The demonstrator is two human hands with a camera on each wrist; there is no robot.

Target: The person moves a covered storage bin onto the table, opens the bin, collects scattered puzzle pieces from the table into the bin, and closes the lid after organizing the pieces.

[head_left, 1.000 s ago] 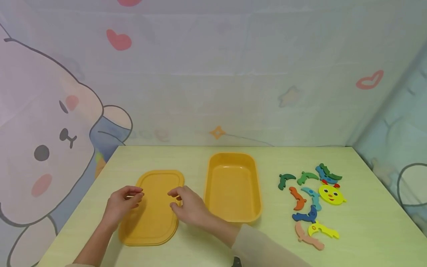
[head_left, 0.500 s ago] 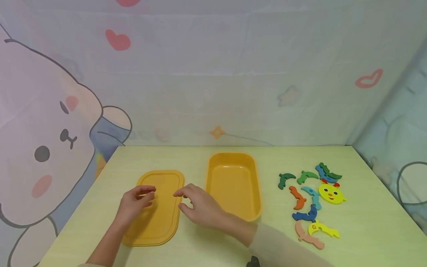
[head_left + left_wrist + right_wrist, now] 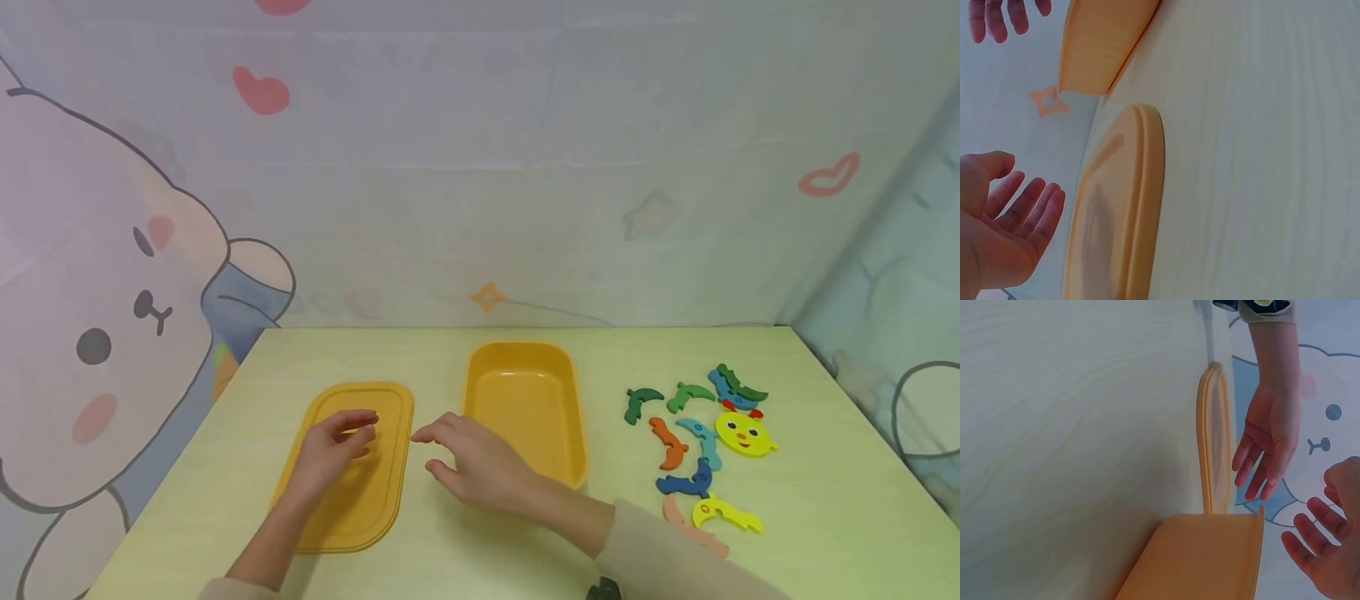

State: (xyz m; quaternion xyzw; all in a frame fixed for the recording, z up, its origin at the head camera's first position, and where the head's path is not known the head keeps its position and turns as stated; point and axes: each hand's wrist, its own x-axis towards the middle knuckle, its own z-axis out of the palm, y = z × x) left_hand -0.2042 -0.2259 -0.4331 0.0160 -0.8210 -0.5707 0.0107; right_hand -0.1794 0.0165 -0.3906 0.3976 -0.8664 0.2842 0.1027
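Note:
A flat yellow-orange lid with rounded corners lies on the left of the table. Over it hovers my left hand, fingers loosely bent and nothing in them; the left wrist view shows this left hand apart from the lid. My right hand hangs between the lid and a matching deep box, overlapping the box's near left side in the head view. Relaxed and spread, the fingers of the right hand hold nothing in the right wrist view. The box's inside shows only its bare bottom.
On the right lie several curved foam-like puzzle pieces, among them an orange piece, a dark blue piece and a yellow piece. Beside them is a round yellow smiling head. A printed curtain hangs behind the table.
Both hands have shifted to the right above the table, the right hand moving off the lid's edge toward the box. Lid, box and puzzle pieces stay where they were.

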